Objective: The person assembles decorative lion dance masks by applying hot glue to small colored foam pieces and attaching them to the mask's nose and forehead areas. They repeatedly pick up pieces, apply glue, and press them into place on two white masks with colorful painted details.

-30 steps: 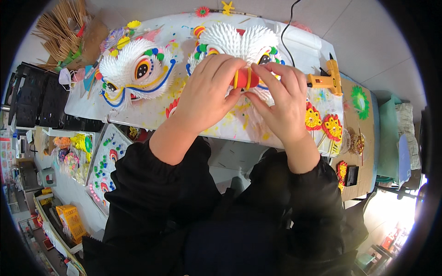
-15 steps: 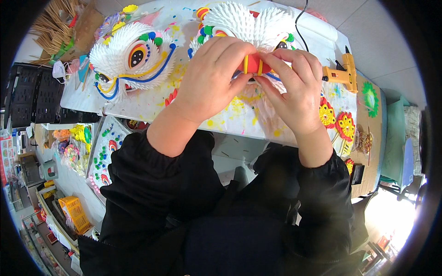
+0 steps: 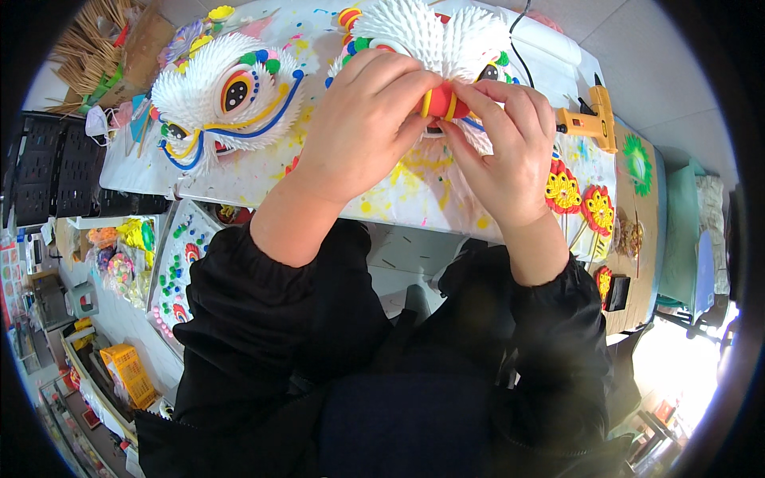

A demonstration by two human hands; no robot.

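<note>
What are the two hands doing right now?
Left hand: closed on the red ornament.
Right hand: fingers pinching the same red ornament.

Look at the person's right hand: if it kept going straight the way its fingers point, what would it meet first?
Probably the red rounded piece with yellow bands, which the right hand already pinches; beyond it, the left hand's fingers. Depth is unclear.

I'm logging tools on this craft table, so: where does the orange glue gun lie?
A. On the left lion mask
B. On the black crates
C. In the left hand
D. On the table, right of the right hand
D: the orange glue gun lies on the paint-spattered table just beyond the right hand, untouched, while both hands pinch a red and yellow piece.
</note>
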